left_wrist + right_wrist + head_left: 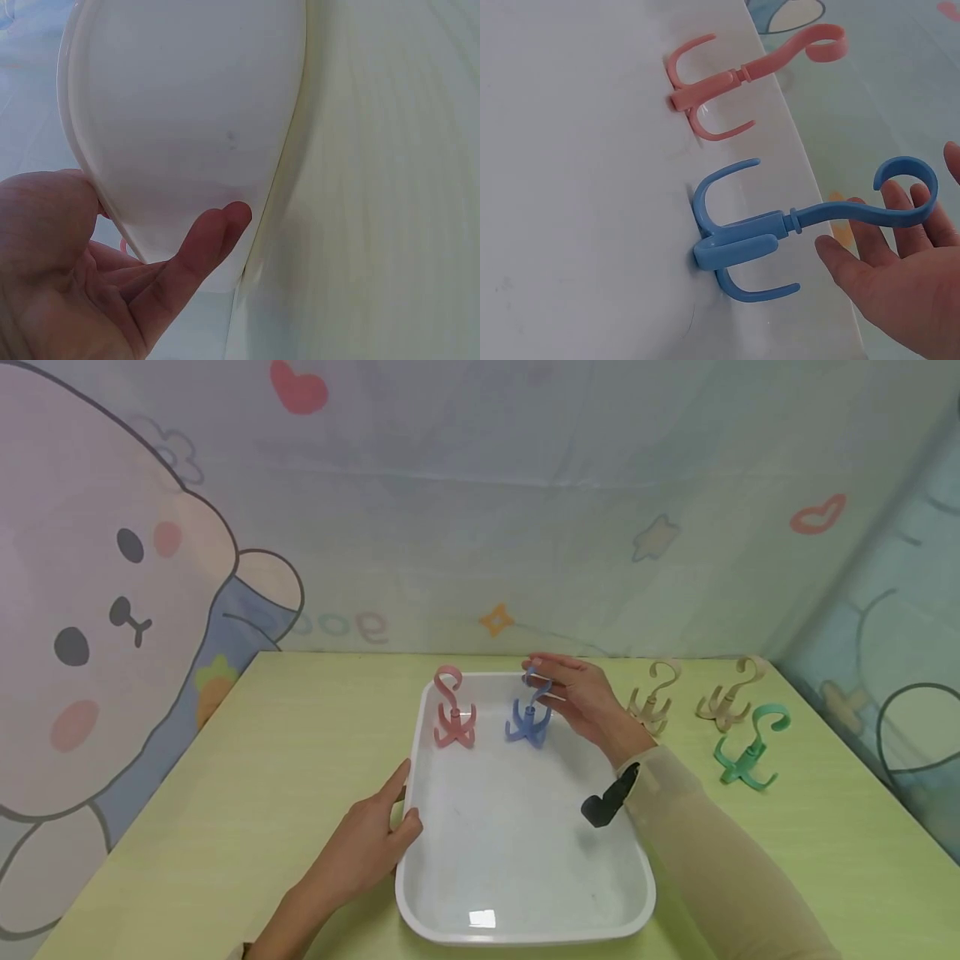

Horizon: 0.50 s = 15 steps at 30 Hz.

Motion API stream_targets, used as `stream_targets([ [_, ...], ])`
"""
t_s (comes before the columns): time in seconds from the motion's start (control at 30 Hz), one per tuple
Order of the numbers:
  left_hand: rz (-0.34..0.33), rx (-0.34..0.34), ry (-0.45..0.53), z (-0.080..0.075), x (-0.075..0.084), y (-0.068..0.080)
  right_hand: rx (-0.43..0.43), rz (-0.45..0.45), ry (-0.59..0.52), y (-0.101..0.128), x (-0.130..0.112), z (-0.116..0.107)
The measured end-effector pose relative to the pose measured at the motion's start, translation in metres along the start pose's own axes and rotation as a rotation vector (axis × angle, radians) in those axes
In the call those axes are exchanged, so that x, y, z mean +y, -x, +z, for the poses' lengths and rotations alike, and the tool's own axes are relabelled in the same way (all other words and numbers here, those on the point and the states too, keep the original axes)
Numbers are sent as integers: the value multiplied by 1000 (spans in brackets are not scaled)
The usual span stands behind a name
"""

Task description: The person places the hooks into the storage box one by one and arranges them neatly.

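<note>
Tray [525, 927] rim partly behind forearm

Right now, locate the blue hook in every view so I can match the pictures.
Head: the blue hook stands at the far end of the white tray, beside the right hand.
Left wrist: not in view; only the tray and the left hand.
Right wrist: centre frame, below the pink hook.
Shared landmark: the tray.

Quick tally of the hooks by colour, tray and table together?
Pink hook: 1, in the white tray
Blue hook: 1, in the tray, at the right hand
Beige hooks: 2, on the table
Green hook: 1, on the table
Total: 5
</note>
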State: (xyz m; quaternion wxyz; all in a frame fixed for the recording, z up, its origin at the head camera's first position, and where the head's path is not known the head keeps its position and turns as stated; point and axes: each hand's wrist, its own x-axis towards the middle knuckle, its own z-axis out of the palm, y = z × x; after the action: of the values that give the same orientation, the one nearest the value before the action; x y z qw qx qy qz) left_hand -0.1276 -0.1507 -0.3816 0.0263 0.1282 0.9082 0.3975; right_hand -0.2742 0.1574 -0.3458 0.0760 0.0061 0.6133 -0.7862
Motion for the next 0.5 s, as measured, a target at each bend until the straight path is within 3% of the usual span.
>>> stream_targets([
  [0.5,0,-13,26,1,-1,0,49,-54,43,14,-19,-6],
])
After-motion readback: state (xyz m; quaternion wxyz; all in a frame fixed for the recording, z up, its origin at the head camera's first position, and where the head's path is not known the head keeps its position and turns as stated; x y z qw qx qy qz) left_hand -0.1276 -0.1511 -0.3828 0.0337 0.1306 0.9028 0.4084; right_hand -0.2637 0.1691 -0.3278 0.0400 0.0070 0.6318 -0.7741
